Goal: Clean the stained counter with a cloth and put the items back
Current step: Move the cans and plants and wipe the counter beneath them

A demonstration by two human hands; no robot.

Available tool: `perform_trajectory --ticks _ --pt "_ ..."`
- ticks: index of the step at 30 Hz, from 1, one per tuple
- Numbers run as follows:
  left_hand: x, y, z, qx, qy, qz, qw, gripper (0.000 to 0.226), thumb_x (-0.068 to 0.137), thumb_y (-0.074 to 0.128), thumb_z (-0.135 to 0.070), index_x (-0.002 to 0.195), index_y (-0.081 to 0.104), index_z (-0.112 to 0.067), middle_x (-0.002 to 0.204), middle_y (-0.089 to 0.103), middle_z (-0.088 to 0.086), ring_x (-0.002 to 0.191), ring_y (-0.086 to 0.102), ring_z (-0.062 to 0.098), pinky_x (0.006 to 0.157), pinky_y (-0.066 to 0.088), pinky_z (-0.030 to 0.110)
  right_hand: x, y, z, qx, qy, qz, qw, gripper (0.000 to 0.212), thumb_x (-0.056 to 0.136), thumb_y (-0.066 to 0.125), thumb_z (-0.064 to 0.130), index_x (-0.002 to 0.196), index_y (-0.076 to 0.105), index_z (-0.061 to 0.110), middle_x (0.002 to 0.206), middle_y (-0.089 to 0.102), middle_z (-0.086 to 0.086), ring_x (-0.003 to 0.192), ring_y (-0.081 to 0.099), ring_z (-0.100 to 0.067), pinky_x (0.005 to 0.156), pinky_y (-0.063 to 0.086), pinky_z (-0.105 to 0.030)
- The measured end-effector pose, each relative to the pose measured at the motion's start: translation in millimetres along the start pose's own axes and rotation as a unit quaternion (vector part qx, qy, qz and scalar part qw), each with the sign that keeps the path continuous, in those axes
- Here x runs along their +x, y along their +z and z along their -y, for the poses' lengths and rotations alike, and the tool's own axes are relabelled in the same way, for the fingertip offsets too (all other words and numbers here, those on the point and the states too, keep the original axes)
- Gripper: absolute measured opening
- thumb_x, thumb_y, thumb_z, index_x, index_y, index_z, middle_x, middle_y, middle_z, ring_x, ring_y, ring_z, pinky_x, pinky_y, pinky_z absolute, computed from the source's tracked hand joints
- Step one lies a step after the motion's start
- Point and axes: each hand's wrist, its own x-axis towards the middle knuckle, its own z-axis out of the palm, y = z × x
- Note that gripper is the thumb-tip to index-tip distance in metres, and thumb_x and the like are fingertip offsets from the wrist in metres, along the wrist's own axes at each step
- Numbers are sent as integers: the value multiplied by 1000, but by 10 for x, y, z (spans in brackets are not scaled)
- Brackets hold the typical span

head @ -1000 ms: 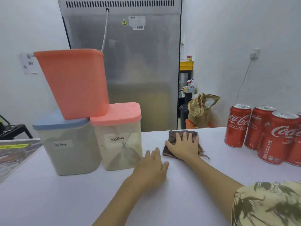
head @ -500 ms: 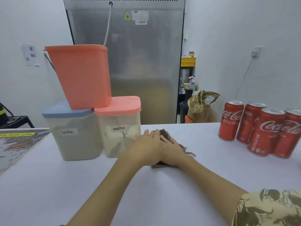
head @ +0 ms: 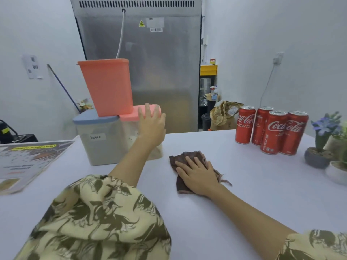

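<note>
- Cloth [head: 185, 167] lies flat on desk [head: 244, 184], right of the mocha box [head: 140, 128]; it looks soft and light.
- Right hand [head: 199, 175] presses it, fingers spread.
- Left hand [head: 152, 124], open grip, touches the box.

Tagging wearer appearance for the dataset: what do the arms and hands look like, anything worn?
Two bare hands, no gloves, rings or watch visible: left hand, right hand. Forearms are bare. Short loose sleeves, cream with an olive-green leaf print: left sleeve, right sleeve. No cables or markings.

left hand [head: 151, 126]: off cloth [head: 185, 158] → raised at pink-lidded container [head: 142, 117]
</note>
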Motion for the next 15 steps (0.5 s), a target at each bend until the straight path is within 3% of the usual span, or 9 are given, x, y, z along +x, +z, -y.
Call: perform_trajectory --ticks 5,9,11,13,15 --pt "-82 53 108 3 19 -8 1000 49 91 53 -21 138 40 -18 151 23 11 139 21 37 113 12 51 2 6 60 3 27 -8 1000 47 98 12 53 145 13 51 159 0 8 147 -4 -21 113 -8 -55" --pt "-121 65 220 14 28 -12 999 57 55 87 -24 108 69 -17 124 60 11 110 58 38 96 42 55 -3 24 121 9 42 -26 999 47 97 14 54 144 16 50 159 2 7 147 -3 -21 114 -8 -55" --pt "-145 72 223 -5 31 4 1000 57 69 80 -24 122 61 -17 135 51 11 122 49 39 103 34 56 -15 32 149 9 49 -31 998 48 96 15 56 144 17 50 159 3 6 147 -2 -22 114 -8 -54" --pt "-124 102 175 -21 37 -25 999 57 86 64 -30 138 43 -18 151 29 10 138 25 39 112 16 55 -50 40 169 10 48 -33 998 49 96 16 57 144 18 49 160 3 5 147 -2 -22 115 -8 -54" --pt "-107 61 97 -26 34 -43 998 59 91 55 -38 143 33 -21 157 12 9 143 5 39 114 5 54 -142 43 179 9 38 -30 999 49 96 17 57 144 18 49 160 3 5 147 -2 -22 115 -7 -53"
